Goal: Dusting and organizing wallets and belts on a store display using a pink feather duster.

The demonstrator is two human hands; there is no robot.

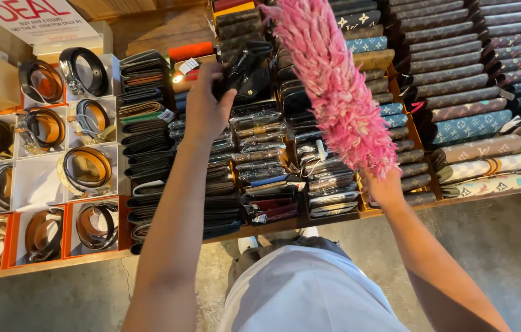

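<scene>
Both arms outstretched, left hand and right hand clenched

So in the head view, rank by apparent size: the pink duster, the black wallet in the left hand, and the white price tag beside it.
1. pink duster, though nearness to the camera may inflate it
2. black wallet
3. white price tag

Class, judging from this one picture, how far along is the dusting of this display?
Done: nothing visibly marks any row as finished. In hand: the left hand lifts a black wallet from the middle rows, and the right hand holds a pink duster over them. Left: unclear for the belts and long wallets.
</scene>
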